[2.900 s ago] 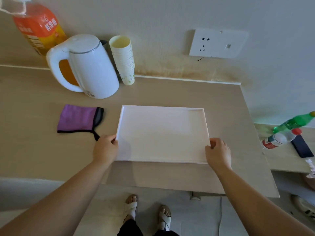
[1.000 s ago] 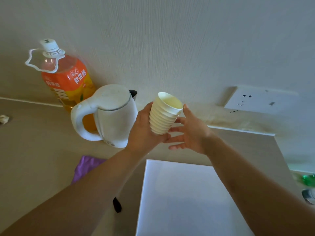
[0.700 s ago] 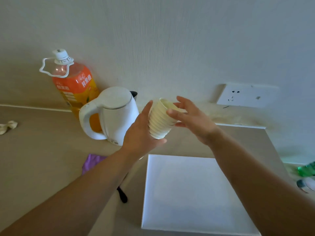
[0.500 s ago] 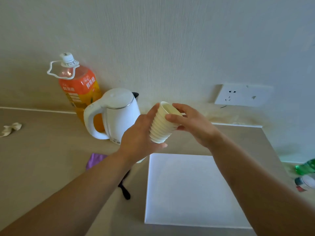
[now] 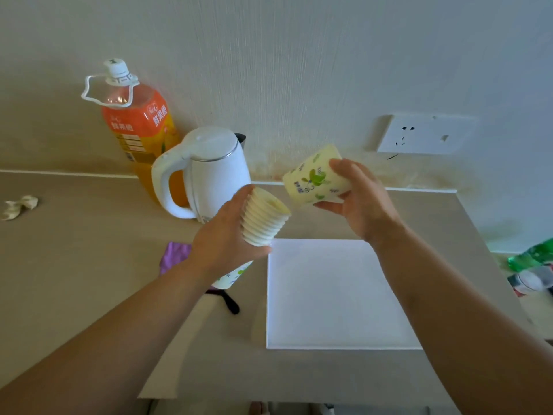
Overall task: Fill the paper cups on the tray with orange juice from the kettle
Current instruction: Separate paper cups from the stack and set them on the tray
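Right grip (image 5: 359,202) clamps 1 tilted cup (image 5: 314,181) aloft, just beyond the tray (image 5: 329,295); left grip (image 5: 221,244) clamps the stack (image 5: 264,218), farther left.

The left hand (image 5: 221,241) grips the cup stack (image 5: 263,218); the right hand (image 5: 363,202) holds one cup (image 5: 314,178) above the tray (image 5: 323,310).

It looks like a home room: a beige counter (image 5: 74,265) against a stained wall (image 5: 299,55) holds a white kettle (image 5: 215,172), with a juice bottle (image 5: 137,121) just behind it and a wall socket (image 5: 425,134) to its right.
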